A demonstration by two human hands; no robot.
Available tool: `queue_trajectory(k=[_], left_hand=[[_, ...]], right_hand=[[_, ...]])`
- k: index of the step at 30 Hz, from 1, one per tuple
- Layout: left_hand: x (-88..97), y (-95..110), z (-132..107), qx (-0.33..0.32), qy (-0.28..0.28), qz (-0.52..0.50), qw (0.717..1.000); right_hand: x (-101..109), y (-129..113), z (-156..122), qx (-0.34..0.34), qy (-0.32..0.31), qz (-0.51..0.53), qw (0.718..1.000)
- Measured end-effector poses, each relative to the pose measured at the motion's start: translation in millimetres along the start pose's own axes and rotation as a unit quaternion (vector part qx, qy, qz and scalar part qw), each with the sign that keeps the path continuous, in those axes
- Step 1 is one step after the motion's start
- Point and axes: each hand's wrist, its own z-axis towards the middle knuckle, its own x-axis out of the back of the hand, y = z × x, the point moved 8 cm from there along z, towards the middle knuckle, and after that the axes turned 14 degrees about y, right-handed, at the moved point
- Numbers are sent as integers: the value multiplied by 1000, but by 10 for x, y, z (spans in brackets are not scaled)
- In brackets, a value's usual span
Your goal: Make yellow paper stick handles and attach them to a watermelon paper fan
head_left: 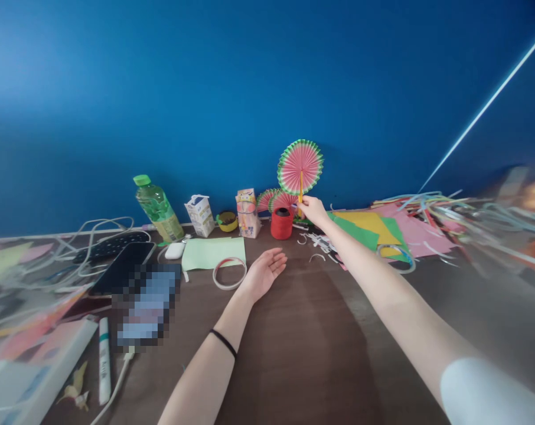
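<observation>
My right hand (pixel 312 209) is closed round the yellow handle of a round pleated paper fan (pixel 300 167), pink in the middle with a green and white rim. It stands upright in front of the blue wall. Beside its handle, more pink pleated fans (pixel 270 199) rest low, partly hidden by a red spool of thread (pixel 281 225). My left hand (pixel 267 273) lies on the dark table with the palm turned up and the fingers stretched out, holding nothing. Just left of it is a white ring-shaped roll (pixel 229 274), overlapping a pale green sheet of paper (pixel 205 251).
A green bottle (pixel 160 209), a white carton (pixel 199 216), a yellow bowl (pixel 227 222) and a patterned box (pixel 248 213) line the wall. Coloured paper (pixel 360 229) and tangled strips lie right. Phones, cables, a marker (pixel 104 361) and a white earphone case (pixel 175 250) are left.
</observation>
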Motion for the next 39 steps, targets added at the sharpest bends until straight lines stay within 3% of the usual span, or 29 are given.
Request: queue_trajectory(k=[7,15,21,29,39], left_hand=[[13,-10,23,2,0,-2,1000],[-6,-23,27,6,3,-1,1000],[-10,-25,28,8,2,-1,1000],[-33,-27,13,11,2,-5,1000],[-23,-22,25,9,6,-1,1000]], right_hand=[[-146,51,-5,-25,-5,35,999],[-376,97,-91,-48,-88,102,990],[-426,88,-69,-82,-101,142,981],[-435,76,-174,-140,-171,179,959],[-539,35,-288,-137,-220,198,945]])
